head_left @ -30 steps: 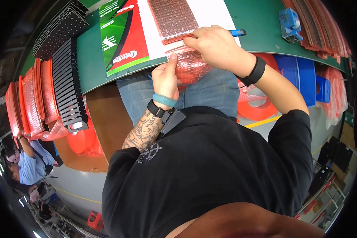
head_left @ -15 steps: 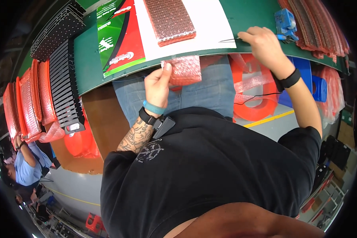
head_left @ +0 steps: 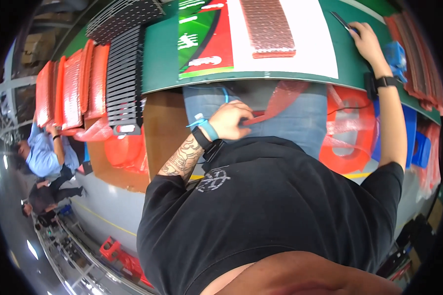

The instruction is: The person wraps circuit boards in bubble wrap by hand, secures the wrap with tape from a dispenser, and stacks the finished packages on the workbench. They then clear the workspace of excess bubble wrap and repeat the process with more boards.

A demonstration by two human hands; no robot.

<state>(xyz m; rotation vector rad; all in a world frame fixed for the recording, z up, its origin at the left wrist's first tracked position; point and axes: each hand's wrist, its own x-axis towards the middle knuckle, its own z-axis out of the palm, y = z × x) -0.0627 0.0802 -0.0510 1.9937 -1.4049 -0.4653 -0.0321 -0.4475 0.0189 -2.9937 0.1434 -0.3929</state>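
Note:
My left hand is in front of my lap with fingers curled around the end of a pink bubble wrap strip, which rises toward the table's underside. Over the green table's right part, my right hand grips a slim pointed tool with a dark blade and a bit of blue near the fingers; its exact kind is unclear. Left of that hand, a flat pack in pink bubble wrap rests on a white sheet. A blue tape dispenser stands close to my right forearm.
Stacks of bubble-wrapped packs flank the table, left and right. Black perforated racks lie at the table's left. A red roll and a cardboard box sit below. Co-workers are at the far left.
My left hand has lowered toward my lap, and the bubble wrap it held up now stretches away from it. My right hand has moved right and away with the tool, off the white sheet's edge.

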